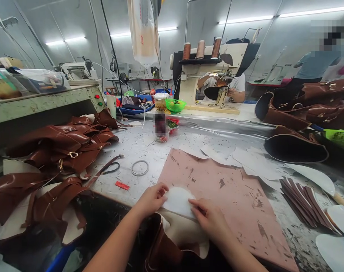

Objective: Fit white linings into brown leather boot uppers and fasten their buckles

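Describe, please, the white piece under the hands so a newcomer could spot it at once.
Find the pink mat on the table. At its near left edge, the left hand and the right hand rest on a rounded white piece lying on the cream lining of a brown leather part. Unlike the other white cut-outs, scattered loose beyond the mat, it alone is being touched.

— What's the pale thing?
— A white patch (pixel 178 201), thin and flat, rounded at the top. The left hand (pixel 152 198) pinches its left edge; the right hand (pixel 210 221) lays its fingers on its lower right.
— Where does it lie?
— On the cream lining of a glossy brown leather piece (pixel 166 249) that folds over the counter's (pixel 149 151) near edge. The patch's top overlaps a pink sheet (pixel 231 192).
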`<state>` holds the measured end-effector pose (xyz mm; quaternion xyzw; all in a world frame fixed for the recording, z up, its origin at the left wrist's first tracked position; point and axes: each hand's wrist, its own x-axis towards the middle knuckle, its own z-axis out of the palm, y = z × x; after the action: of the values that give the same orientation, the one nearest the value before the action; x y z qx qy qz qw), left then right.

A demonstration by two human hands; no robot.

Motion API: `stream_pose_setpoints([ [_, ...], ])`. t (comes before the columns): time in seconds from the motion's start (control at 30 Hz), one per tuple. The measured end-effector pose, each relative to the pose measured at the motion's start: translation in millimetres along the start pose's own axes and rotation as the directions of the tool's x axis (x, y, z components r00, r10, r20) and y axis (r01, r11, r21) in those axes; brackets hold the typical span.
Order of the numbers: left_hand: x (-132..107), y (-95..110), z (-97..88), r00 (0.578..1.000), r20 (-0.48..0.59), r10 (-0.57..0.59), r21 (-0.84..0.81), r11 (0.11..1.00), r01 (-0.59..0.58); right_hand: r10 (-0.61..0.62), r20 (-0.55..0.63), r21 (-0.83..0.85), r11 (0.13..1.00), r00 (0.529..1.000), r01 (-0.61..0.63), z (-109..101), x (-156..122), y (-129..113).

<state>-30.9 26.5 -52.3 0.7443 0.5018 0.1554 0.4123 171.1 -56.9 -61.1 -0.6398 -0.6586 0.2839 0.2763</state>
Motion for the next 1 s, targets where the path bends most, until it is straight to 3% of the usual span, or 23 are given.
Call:
stream_pose_setpoints([
  [0.17, -4, 11, 1.0, 0.999, -0.031, 0.018, 0.183, 0.983, -0.012, -0.025, 0.012, -0.188, 0.982, 1.0, 0.027, -6, 2, -8],
  [0.3, -10, 17, 3.1, 0.997, 0.002, 0.076, 0.319, 0.945, -0.073, -0.183, 0.098, -0.4, 0.893, 0.978, 0.207, -9, 13, -22],
  [0.5, -21, 6, -1.4, 0.998, -0.04, 0.047, 0.351, 0.936, -0.03, -0.389, 0.304, -0.26, 0.844, 0.87, 0.469, 21, 33, -29],
  [0.57, -31, -2, -9.4, 0.994, -0.087, 0.067, 0.292, 0.956, -0.039, -0.417, 0.344, -0.222, 0.835, 0.841, 0.504, 25, 35, -26],
  [0.63, -46, -8, -17.9, 0.974, -0.209, 0.087, 0.196, 0.98, -0.045, -0.418, 0.381, -0.193, 0.836, 0.825, 0.513, 25, 34, -25],
  [0.7, -62, -7, -22.6, 0.944, -0.309, 0.115, 0.119, 0.99, -0.081, -0.399, 0.404, -0.184, 0.846, 0.823, 0.5, 24, 34, -25],
  [0.73, -70, -4, -22.5, 0.941, -0.302, 0.152, 0.11, 0.986, -0.124, -0.39, 0.403, -0.183, 0.852, 0.828, 0.491, 24, 34, -25],
  [0.8, -84, 9, -17.4, 0.946, -0.155, 0.283, 0.152, 0.953, -0.261, -0.41, 0.342, -0.138, 0.868, 0.846, 0.476, 27, 34, -24],
  [0.87, -90, 25, -8.5, 0.919, 0.072, 0.387, 0.227, 0.891, -0.393, -0.458, 0.171, -0.016, 0.884, 0.872, 0.468, 29, 34, -22],
  [0.93, -90, 38, -1.7, 0.89, 0.231, 0.393, 0.293, 0.844, -0.449, -0.449, -0.054, 0.095, 0.887, 0.892, 0.452, 26, 33, -19],
  [1.0, -84, 46, -3.2, 0.878, 0.274, 0.392, 0.276, 0.843, -0.463, -0.357, -0.259, 0.152, 0.903, 0.898, 0.403, 17, 29, -13],
])
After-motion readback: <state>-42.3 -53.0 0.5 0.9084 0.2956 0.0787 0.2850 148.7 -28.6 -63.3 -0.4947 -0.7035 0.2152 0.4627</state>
